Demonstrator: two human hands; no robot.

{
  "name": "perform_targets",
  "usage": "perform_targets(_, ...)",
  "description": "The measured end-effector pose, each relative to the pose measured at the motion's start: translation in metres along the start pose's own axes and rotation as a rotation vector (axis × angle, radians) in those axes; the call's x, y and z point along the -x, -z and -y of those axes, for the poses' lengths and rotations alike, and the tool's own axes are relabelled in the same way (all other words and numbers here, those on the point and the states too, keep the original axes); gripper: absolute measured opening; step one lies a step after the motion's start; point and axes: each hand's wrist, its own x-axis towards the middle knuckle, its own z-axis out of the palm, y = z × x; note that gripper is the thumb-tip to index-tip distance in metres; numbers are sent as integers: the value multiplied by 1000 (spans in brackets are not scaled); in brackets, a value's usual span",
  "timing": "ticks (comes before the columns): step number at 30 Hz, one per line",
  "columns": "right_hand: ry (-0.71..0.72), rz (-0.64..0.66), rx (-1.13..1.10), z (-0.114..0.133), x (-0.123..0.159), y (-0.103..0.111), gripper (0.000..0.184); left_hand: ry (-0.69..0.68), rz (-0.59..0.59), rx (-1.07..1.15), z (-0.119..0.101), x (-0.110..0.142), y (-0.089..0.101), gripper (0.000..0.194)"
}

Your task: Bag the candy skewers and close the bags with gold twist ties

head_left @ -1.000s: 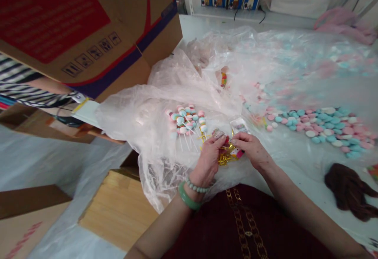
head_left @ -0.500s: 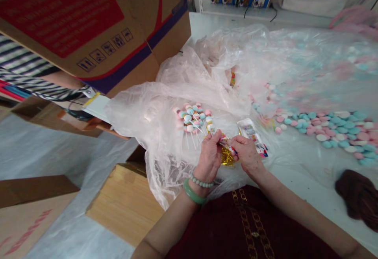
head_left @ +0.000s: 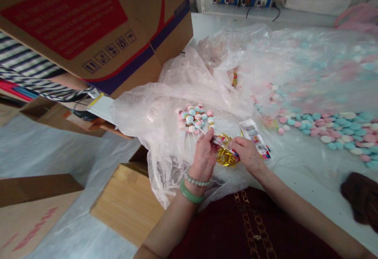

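A small clear plastic wrapper (head_left: 220, 141) with printed colours stretches between my hands. My left hand (head_left: 204, 153), with a green bangle and beads at its wrist, grips one end between thumb and fingers. At the other end, my right hand (head_left: 247, 153) pinches it; what exactly the wrapper contains is too small to tell. Just beneath lies a heap of gold twist ties (head_left: 225, 159). Beyond my left hand, a cluster of pink, white and blue marshmallow sticks (head_left: 195, 118) rests on the plastic sheet (head_left: 165, 105). Printed clear bags (head_left: 254, 136) lie flat beyond my right hand.
Many loose pastel marshmallows (head_left: 339, 129) spread at the right, partly under clear plastic. A large cardboard carton (head_left: 141, 23) stands at the left, with a person's striped sleeve (head_left: 26, 60) behind it. Dark brown cloth (head_left: 360, 198) lies at the right edge.
My hands have drawn slightly apart, the left one shifting left, so more of the wrapper and gold ties shows between them. The whole view has moved a little.
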Motion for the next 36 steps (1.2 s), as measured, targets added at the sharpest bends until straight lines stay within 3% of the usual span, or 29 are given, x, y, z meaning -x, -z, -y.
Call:
perform_targets(4, 174, -71, 274, 9, -2, 4, 38, 181, 58, -163, 4, 13, 3, 33)
perform_targets(6, 161, -43, 261, 11, -3, 4, 33, 150, 46, -154, 5, 15, 6, 30)
perform_targets(8, 102, 9, 127, 12, -4, 1, 19, 85, 13, -105, 2, 15, 9, 29)
perform_targets(11, 18, 38, -98, 14, -8, -3, 17, 31, -4, -94, -7, 14, 10, 27)
perform_targets(14, -1, 42, -82, 19, -9, -5, 12, 65, 34, -136, -15, 17, 11, 28)
perform_targets(17, -6, 162, -35, 28, -9, -3, 20, 67, 85, -143, -24, 22, 15, 30)
perform_targets(20, 17, 190, -36, 38, -16, 0, 30, -62, 48, -72, -40, 27, 23, 28)
perform_targets(22, 81, 63, 160, 42, -26, -2, 31, -156, -21, 0, -54, 28, 30, 23)
perform_targets(24, 146, -40, 515, 44, -40, -10, 27, -200, -96, 64, -66, 26, 37, 17)
perform_targets(28, 152, 19, 1057, 43, -60, -41, 29, -139, -176, 148, -77, 19, 44, 8)
perform_targets(32, 80, 59, 1168, 42, -65, -63, 31, -65, -198, 219, -75, 15, 47, 13)
perform_targets(36, 15, -39, 1095, 45, -67, -54, 31, -19, -252, 282, -77, 15, 48, 18)
